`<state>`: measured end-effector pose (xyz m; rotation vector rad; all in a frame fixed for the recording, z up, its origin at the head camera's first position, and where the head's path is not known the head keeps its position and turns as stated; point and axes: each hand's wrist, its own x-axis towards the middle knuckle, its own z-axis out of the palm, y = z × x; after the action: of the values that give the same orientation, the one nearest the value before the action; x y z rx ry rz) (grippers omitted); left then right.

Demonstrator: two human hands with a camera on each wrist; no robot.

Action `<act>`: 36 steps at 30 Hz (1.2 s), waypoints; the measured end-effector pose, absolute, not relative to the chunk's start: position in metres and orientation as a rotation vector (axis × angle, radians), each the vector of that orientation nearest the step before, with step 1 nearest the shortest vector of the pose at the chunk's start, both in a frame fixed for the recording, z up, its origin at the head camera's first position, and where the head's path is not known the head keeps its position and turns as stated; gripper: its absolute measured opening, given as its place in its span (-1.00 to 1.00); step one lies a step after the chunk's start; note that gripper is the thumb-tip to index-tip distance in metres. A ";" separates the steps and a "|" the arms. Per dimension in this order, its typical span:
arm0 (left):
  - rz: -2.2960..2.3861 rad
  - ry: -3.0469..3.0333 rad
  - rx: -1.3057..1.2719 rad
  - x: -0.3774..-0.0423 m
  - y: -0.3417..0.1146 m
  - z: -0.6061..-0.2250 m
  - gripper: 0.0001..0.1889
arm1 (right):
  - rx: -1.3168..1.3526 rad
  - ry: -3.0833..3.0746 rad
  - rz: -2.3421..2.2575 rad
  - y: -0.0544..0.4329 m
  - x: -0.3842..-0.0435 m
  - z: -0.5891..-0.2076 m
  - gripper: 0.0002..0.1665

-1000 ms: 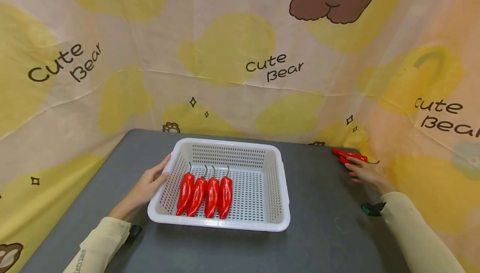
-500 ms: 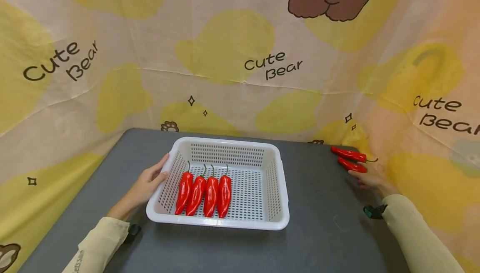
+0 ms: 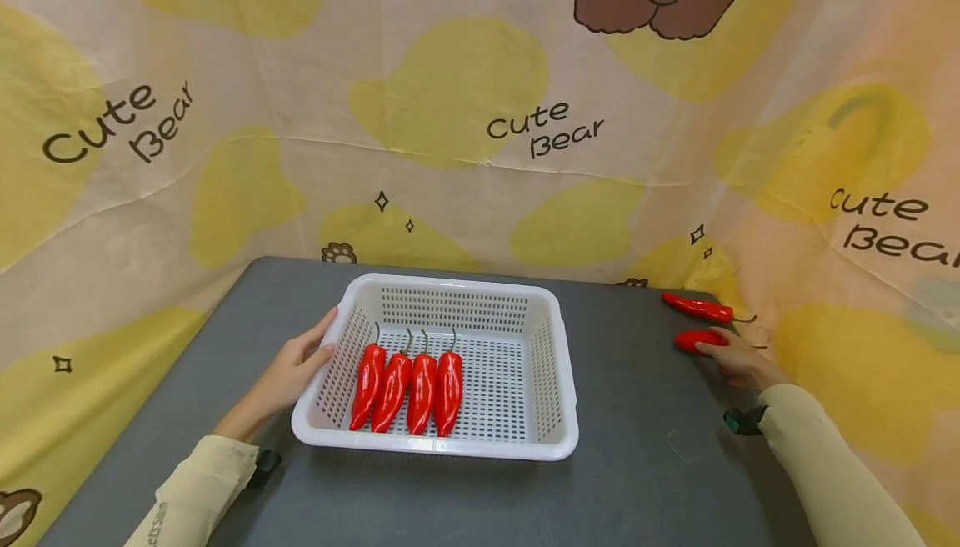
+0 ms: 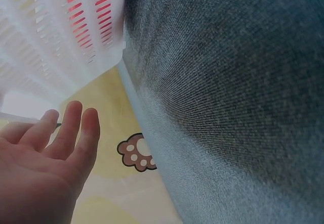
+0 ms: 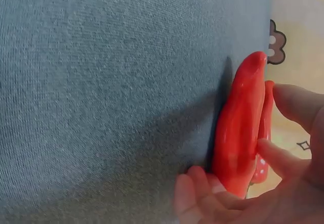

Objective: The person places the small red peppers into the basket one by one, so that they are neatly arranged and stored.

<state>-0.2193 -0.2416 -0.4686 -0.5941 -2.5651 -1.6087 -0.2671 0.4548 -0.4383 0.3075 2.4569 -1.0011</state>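
My right hand [image 3: 741, 360] pinches a glossy red chili pepper [image 3: 692, 341] near the table's right side. In the right wrist view fingers lie on both sides of this pepper [image 5: 239, 128], toward its stem end. Behind it lies a second red chili pepper [image 3: 697, 307], partly covered in the right wrist view. My left hand [image 3: 294, 370] rests against the left rim of a white perforated plastic basket [image 3: 568, 388], its fingers loosely bent in the left wrist view. Several red chili peppers [image 3: 422, 393] lie side by side in the basket's left half, green stems pointing away.
A dark grey cloth-covered table [image 3: 630, 380] carries everything. A printed curtain [image 3: 450, 97] with bear drawings and lettering hangs around the back and sides, close behind the loose peppers. The basket's right half shows its bare floor.
My right hand has shifted from over both loose peppers to the nearer one and drawn it slightly toward me, apart from the other. My left hand and the basket stay in place.
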 end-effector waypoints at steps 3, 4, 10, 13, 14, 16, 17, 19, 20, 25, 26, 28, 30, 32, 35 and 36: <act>-1.602 -2.566 -0.602 -0.219 -0.242 -0.470 -0.34 | 0.266 2.508 -1.036 0.454 -0.267 -0.443 -0.12; -1.601 -2.567 -0.603 -0.219 -0.243 -0.470 -0.34 | 0.255 2.534 -1.046 0.454 -0.267 -0.444 -0.17; -1.606 -2.567 -0.593 -0.217 -0.243 -0.471 -0.34 | 0.208 2.695 -0.991 0.451 -0.267 -0.451 -0.42; -1.614 -2.566 -0.588 -0.217 -0.243 -0.470 -0.34 | 0.179 2.739 -0.953 0.449 -0.266 -0.451 -0.45; -1.615 -2.566 -0.587 -0.217 -0.243 -0.470 -0.34 | 0.174 2.744 -0.951 0.448 -0.265 -0.451 -0.44; -1.618 -2.566 -0.586 -0.217 -0.242 -0.470 -0.34 | 0.163 2.733 -0.961 0.447 -0.264 -0.450 -0.42; -1.618 -2.566 -0.586 -0.217 -0.242 -0.469 -0.35 | 0.151 2.726 -0.962 0.447 -0.264 -0.449 -0.41; -1.613 -2.567 -0.585 -0.218 -0.242 -0.469 -0.35 | 0.120 2.715 -0.949 0.446 -0.262 -0.449 -0.39; -1.614 -2.568 -0.585 -0.218 -0.242 -0.469 -0.35 | 0.098 2.711 -0.943 0.446 -0.262 -0.448 -0.38; -1.607 -2.570 -0.582 -0.218 -0.243 -0.469 -0.35 | -0.017 2.700 -0.926 0.443 -0.260 -0.448 -0.40; -1.604 -2.570 -0.585 -0.218 -0.243 -0.469 -0.36 | -0.027 2.692 -0.944 0.442 -0.260 -0.448 -0.41; -1.598 -2.570 -0.590 -0.218 -0.243 -0.470 -0.36 | -0.026 2.673 -0.998 0.439 -0.260 -0.448 -0.40; -1.595 -2.565 -0.597 -0.218 -0.242 -0.471 -0.36 | -0.037 2.678 -1.043 0.434 -0.260 -0.448 -0.40; -1.597 -2.562 -0.603 -0.219 -0.242 -0.471 -0.35 | -0.066 2.690 -1.105 0.427 -0.261 -0.446 -0.41; -1.607 -2.554 -0.607 -0.220 -0.243 -0.471 -0.35 | -0.125 2.698 -1.188 0.415 -0.264 -0.439 -0.42; -1.610 -2.551 -0.610 -0.220 -0.243 -0.470 -0.35 | -0.139 2.686 -1.229 0.411 -0.265 -0.437 -0.42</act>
<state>-0.2203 -0.2429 -0.4704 -0.6095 -2.5507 -1.6097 -0.2648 0.4110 -0.4368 -0.1386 2.6859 -1.2285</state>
